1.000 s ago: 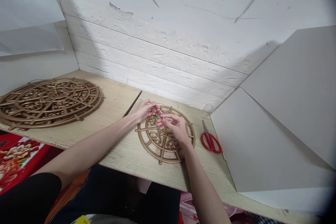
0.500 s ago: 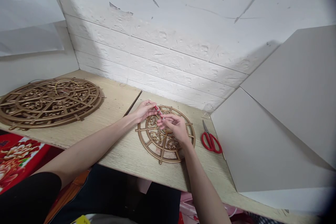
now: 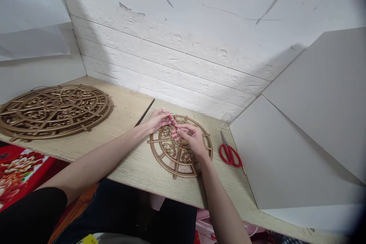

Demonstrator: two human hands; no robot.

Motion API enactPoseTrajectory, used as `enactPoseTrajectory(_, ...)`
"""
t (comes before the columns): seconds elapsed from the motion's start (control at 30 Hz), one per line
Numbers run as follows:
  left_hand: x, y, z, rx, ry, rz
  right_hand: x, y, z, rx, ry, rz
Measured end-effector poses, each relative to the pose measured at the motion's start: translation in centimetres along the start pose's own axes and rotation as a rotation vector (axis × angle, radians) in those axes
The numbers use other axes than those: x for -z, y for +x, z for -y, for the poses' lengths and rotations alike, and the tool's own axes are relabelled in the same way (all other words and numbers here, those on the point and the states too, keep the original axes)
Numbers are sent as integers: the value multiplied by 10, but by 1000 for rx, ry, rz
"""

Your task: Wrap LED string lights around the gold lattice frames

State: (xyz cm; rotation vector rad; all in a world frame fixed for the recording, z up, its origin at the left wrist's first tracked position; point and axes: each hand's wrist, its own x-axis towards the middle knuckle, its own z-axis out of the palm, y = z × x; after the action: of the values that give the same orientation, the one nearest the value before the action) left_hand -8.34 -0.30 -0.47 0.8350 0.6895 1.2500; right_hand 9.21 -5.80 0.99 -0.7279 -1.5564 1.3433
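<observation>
A slim red-and-silver tube is held up at a slant between my two hands. My left hand pinches its upper end, and my right hand grips the lower end between thumb and fingers. Both hands hover over a round gold-coloured openwork panel with scroll ornaments, lying flat on the table. My right hand and forearm cover parts of that panel. What the tube contains cannot be read.
Red-handled scissors lie right of the panel. More round gold panels are stacked at the left, with thin wire or thread on top. The wooden table meets a white wall; grey boards stand at the right.
</observation>
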Motion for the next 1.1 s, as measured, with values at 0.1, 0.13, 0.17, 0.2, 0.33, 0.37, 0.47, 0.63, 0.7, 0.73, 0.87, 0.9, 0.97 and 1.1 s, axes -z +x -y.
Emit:
enactPoseTrajectory(0.1, -1, 0, 0, 3, 0, -9, 0, 0, 0, -5, 11, 5)
enactPoseTrajectory(0.13, -1, 0, -1, 4, 0, -12, 0, 0, 0, -4, 15, 7)
enactPoseTrajectory(0.17, -1, 0, -1, 5, 1, -16, 0, 1, 0, -4, 17, 9)
enactPoseTrajectory(0.2, -2, -1, -1, 6, 2, -19, 1, 1, 0, -5, 16, 11)
enactPoseTrajectory(0.33, -3, -1, -1, 7, 7, -23, 1, 1, 1, -10, 6, 13)
enactPoseTrajectory(0.37, -3, -1, -1, 8, 7, -24, 1, 1, 1, -11, 6, 12)
enactPoseTrajectory(0.47, -3, -2, -1, 5, 4, -22, 1, 1, 2, -15, 10, 10)
enactPoseTrajectory(0.63, -3, -1, -1, -2, 2, -12, 0, 1, 2, -10, 10, 17)
enactPoseTrajectory(0.7, -3, -1, -1, -2, 3, -14, 0, 1, 2, -10, 5, 18)
enactPoseTrajectory(0.73, -3, -1, -1, -1, 5, -15, 0, 1, 2, -11, 5, 16)
enactPoseTrajectory(0.87, -3, -1, -1, 0, 9, -14, 1, 1, 2, -16, 15, 13)
enactPoseTrajectory(0.9, -3, -1, -1, 0, 8, -15, 1, 1, 2, -17, 16, 14)
enactPoseTrajectory(0.97, -3, -1, -1, 1, 9, -20, 1, 1, 2, -17, 12, 17)
enactPoseTrajectory(1.1, -4, -2, -2, 6, 17, -25, 2, 1, 1, -16, 10, 16)
